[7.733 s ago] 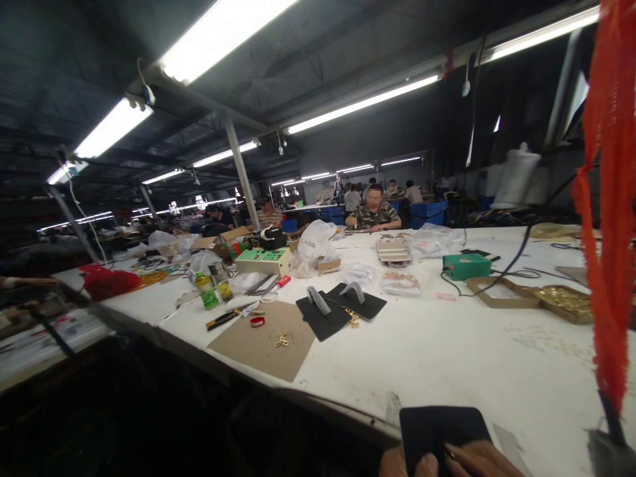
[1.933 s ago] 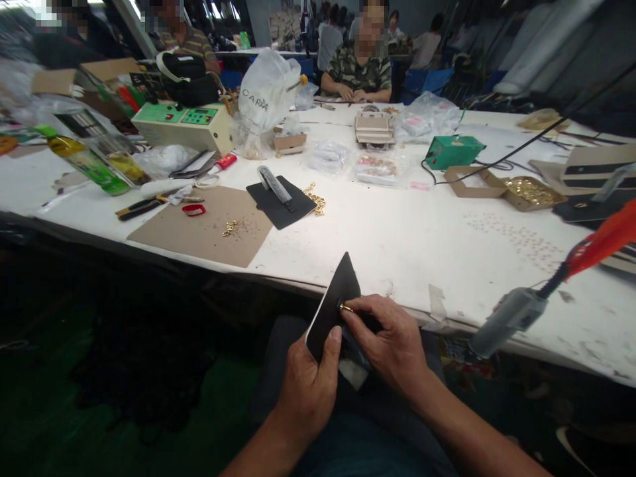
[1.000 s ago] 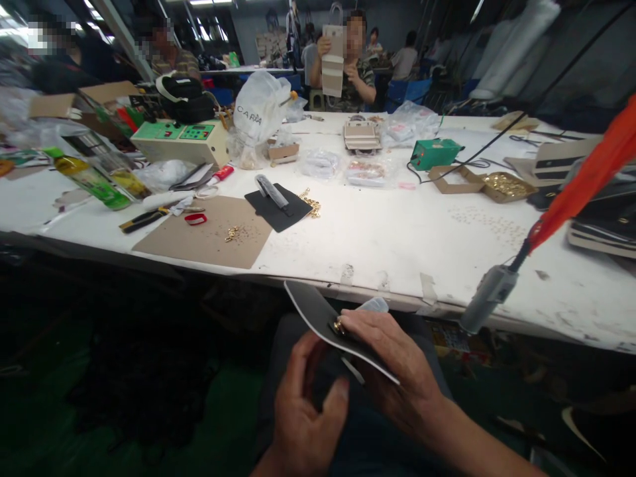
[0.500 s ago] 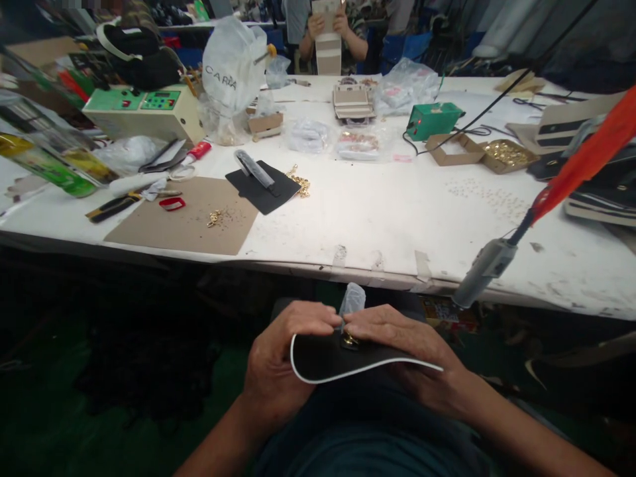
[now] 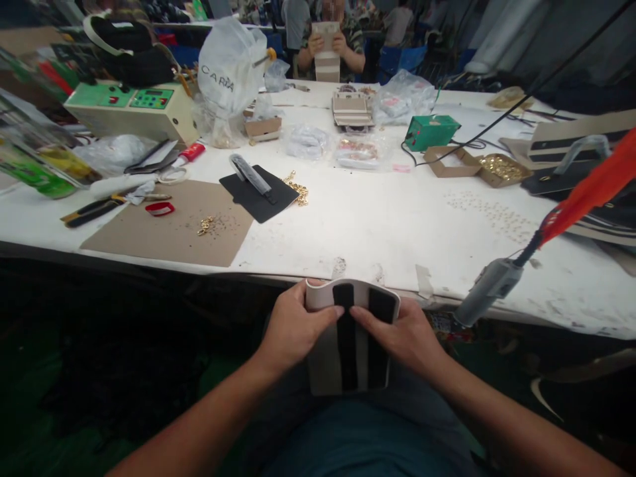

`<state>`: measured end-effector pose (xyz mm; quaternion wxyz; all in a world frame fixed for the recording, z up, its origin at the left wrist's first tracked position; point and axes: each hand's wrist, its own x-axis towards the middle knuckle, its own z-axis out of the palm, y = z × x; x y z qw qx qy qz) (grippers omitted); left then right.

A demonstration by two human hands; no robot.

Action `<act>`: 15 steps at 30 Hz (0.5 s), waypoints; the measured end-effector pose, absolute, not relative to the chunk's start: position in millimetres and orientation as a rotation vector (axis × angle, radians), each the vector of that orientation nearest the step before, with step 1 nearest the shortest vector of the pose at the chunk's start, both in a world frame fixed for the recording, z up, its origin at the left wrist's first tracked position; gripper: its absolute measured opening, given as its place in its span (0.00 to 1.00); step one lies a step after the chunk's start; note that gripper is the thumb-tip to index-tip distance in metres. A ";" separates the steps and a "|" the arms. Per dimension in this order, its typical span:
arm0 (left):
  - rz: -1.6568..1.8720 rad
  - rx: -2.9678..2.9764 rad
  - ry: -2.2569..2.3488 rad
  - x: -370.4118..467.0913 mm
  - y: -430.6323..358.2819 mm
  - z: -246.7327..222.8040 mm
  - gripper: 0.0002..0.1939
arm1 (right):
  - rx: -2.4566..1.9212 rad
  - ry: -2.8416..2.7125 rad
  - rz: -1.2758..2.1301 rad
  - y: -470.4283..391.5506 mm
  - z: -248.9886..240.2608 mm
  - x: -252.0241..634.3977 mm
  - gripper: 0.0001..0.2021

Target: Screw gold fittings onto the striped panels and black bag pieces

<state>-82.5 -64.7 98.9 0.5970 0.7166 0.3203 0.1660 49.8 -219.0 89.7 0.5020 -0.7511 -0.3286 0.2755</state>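
I hold a flat cream bag panel (image 5: pixel 326 358) with two black vertical stripes over my lap, just below the white table's front edge (image 5: pixel 348 265). My left hand (image 5: pixel 291 331) grips its left side with the thumb on the face. My right hand (image 5: pixel 405 334) grips the right side, thumb pressed on the central black stripe. The panel's top edge curls toward the table.
On the table lie a brown card sheet (image 5: pixel 173 228) with gold hardware, a black panel with a handle (image 5: pixel 258 192), a green-topped machine (image 5: pixel 134 112), a green box (image 5: pixel 430 131) and a tray of gold parts (image 5: pixel 499 167). A grey tool on an orange cord (image 5: pixel 489 285) hangs at right. A person (image 5: pixel 328 43) sits across.
The panel has been turned over: its black side faced up half a second ago, now the cream striped side faces me. Both hands shifted to its side edges.
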 end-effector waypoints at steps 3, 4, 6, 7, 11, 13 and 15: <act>0.306 1.620 0.737 -48.5 -39.4 86.1 0.16 | -1.944 -0.777 0.687 -195.5 87.1 78.5 0.12; 0.280 1.624 0.741 -37.4 -32.6 81.3 0.17 | -1.993 -0.790 0.676 -188.3 85.6 88.4 0.12; 0.232 1.648 0.748 -17.2 -21.5 71.9 0.17 | -2.106 -0.810 0.664 -175.5 81.8 106.0 0.13; 0.219 1.666 0.758 -8.5 -17.1 67.6 0.17 | -2.164 -0.818 0.667 -170.0 79.7 113.1 0.13; 0.167 1.773 0.816 14.0 -4.8 55.3 0.16 | -2.307 -0.859 0.702 -154.1 71.5 130.1 0.11; 0.139 1.834 0.823 19.0 -1.1 52.9 0.16 | -2.344 -0.881 0.712 -149.1 68.8 133.6 0.10; 0.119 1.890 0.817 21.2 0.9 53.4 0.16 | -2.371 -0.889 0.727 -146.0 67.5 135.2 0.10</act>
